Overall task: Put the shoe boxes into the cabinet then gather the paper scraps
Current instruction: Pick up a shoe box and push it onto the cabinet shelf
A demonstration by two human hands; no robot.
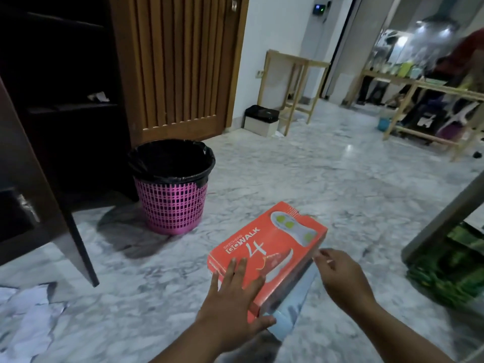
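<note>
An orange shoe box (277,244) with a printed sole and shoe lies on the marble floor in front of me. My left hand (233,299) rests flat on its near lid corner, fingers spread, thumb wrapping the near end. My right hand (340,273) hovers at the box's right edge, fingers curled and touching the side. A pale blue sheet or lid (288,318) shows beneath the box's near end. The dark cabinet (65,100) stands open at the left, a paper scrap (98,96) on one shelf. White paper scraps (28,318) lie on the floor at lower left.
A pink mesh bin (171,184) with a black liner stands beside the cabinet. The open cabinet door (39,195) juts out at left. Wooden slatted door behind, a small black-and-white box (260,120), wooden racks at the back right, green items (450,271) at right.
</note>
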